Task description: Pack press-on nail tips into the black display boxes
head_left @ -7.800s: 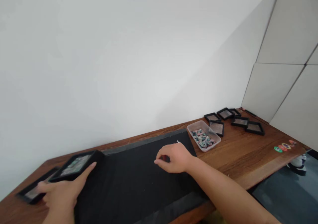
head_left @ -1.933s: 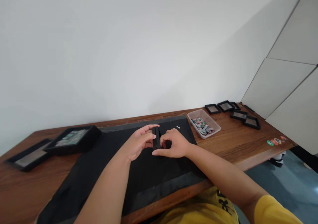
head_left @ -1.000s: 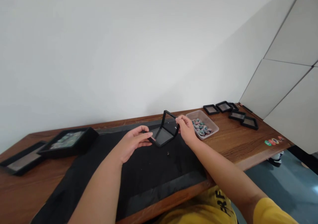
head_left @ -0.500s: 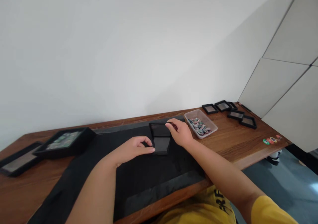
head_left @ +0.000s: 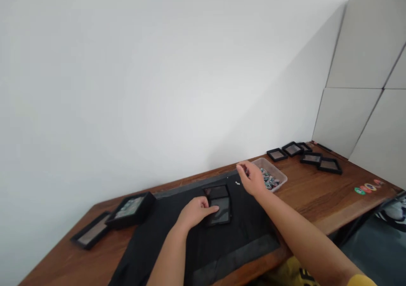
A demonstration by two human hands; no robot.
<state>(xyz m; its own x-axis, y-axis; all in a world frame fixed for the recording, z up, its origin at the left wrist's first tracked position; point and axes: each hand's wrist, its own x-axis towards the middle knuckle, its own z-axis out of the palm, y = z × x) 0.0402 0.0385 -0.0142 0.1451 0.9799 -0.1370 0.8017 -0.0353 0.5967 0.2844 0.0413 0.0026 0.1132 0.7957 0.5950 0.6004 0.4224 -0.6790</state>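
On the black mat (head_left: 203, 246) lies a black, shiny rectangular frame (head_left: 220, 210) in two panels, like an opened flat case. My left hand (head_left: 195, 213) is at its left side, with the thumb on the near panel and the other fingers curled at the edge. My right hand (head_left: 253, 179) is raised off the frame, beside a clear plastic tub (head_left: 283, 179). Its thumb and fingers are bent together; what they hold, if anything, is hidden. Small white bits (head_left: 237, 183) lie on the mat close to that hand. Many small colourful pieces (head_left: 269, 179) fill the tub.
At left, a thick black box frame (head_left: 144, 212) with a picture overlaps a flatter black frame (head_left: 87, 237). Several small black frames (head_left: 312, 158) lie at the far right. Round coloured stickers (head_left: 368, 188) sit near the table's right edge. A white wall (head_left: 158, 87) runs behind.
My right hand has left the frame's right edge and moved right toward the tub. My left thumb now rests on the near panel. White bits show on the mat. The camera view has shifted.
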